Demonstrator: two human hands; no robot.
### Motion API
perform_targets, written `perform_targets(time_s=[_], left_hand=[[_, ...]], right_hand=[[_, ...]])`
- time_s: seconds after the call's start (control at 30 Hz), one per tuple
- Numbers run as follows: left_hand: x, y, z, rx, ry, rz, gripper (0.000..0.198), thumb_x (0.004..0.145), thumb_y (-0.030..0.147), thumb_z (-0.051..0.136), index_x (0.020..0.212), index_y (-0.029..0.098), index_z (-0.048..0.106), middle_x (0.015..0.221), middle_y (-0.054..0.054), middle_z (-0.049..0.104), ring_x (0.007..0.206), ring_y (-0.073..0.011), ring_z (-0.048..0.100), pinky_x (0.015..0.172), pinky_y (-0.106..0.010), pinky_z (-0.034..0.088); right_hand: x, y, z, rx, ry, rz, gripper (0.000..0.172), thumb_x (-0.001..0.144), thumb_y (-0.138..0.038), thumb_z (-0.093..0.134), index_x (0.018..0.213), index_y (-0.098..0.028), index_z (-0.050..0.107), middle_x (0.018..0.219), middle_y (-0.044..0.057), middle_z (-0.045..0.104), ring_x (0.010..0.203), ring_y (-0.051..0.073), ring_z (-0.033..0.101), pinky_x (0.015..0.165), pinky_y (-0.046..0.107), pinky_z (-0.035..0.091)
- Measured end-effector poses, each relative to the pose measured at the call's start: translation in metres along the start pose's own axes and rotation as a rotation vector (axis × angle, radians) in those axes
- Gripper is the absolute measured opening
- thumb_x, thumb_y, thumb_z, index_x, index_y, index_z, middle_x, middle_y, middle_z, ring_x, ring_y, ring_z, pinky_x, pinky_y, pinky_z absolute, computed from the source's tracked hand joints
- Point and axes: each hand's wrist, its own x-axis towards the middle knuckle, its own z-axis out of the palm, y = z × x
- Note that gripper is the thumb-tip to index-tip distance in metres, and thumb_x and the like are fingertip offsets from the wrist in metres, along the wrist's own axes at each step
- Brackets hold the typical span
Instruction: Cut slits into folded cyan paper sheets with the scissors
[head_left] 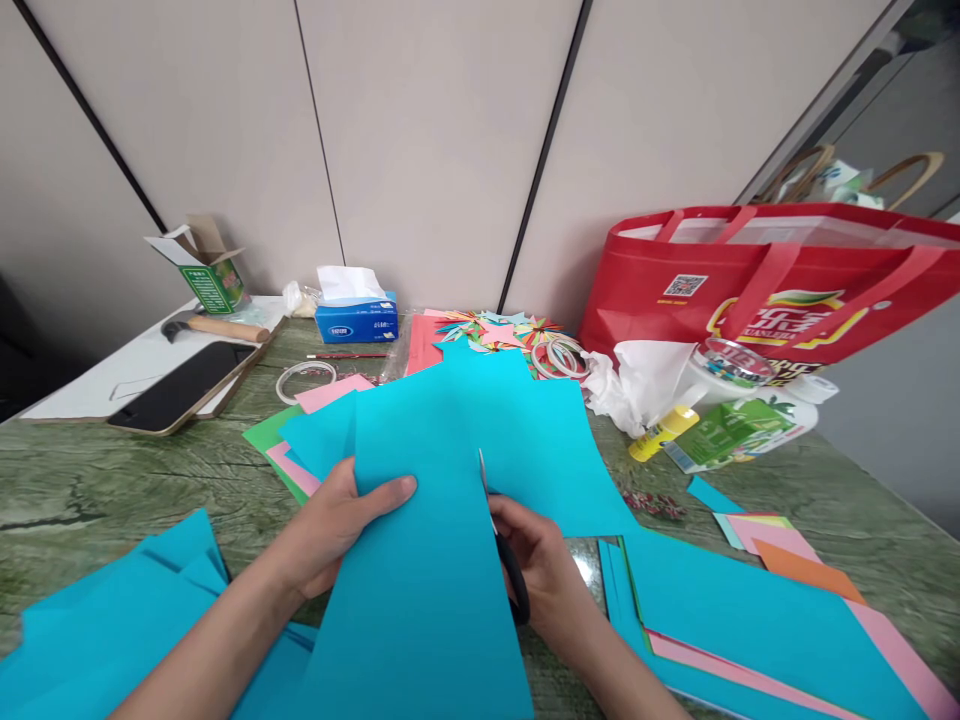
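A large blue sheet of paper [420,590] is held up at the centre, its lower end toward me. My left hand [337,530] grips its left edge, thumb on top and fingers underneath. My right hand [536,560] is closed on black-handled scissors [513,580], whose blade points away from me along the sheet's right side. A further part of blue paper [555,440] spreads out behind and to the right of the blades; whether it is joined to the held sheet is partly hidden. Blue paper pieces [127,620] lie at the lower left.
Stacked coloured paper [757,610] lies on the right. Behind stand a red bag [750,270], a yellow glue stick [664,432], tape rolls [559,357] and a blue tissue box [356,321]. A phone [180,387], a hammer [217,326] and an open carton [214,285] are on the left.
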Motion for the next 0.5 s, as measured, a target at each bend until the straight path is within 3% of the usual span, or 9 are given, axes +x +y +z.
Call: perform_targets(time_s=[0.27,0.5], left_hand=[[-0.0003,0.0004,0.0013,-0.020,0.017,0.004,0.075,0.065,0.029,0.068,0.129,0.027,0.029,0.113,-0.008,0.061,0.095,-0.0334,0.059,0.071,-0.044,0.056],[0.0005,0.0012,0.0023,-0.020,-0.003,0.006,0.065,0.066,0.029,0.066,0.124,0.028,0.036,0.114,-0.006,0.060,0.095,-0.0313,0.060,0.072,-0.043,0.056]], right_hand=[[-0.0002,-0.0030,0.0015,0.003,0.002,-0.003,0.034,0.064,-0.023,0.072,0.097,-0.027,0.064,0.095,0.001,0.068,0.082,0.022,0.064,0.075,0.033,0.053],[0.0012,0.0001,0.0019,0.012,0.002,-0.024,0.033,0.063,-0.024,0.072,0.094,-0.027,0.064,0.093,0.000,0.069,0.079,0.021,0.065,0.073,0.031,0.053]])
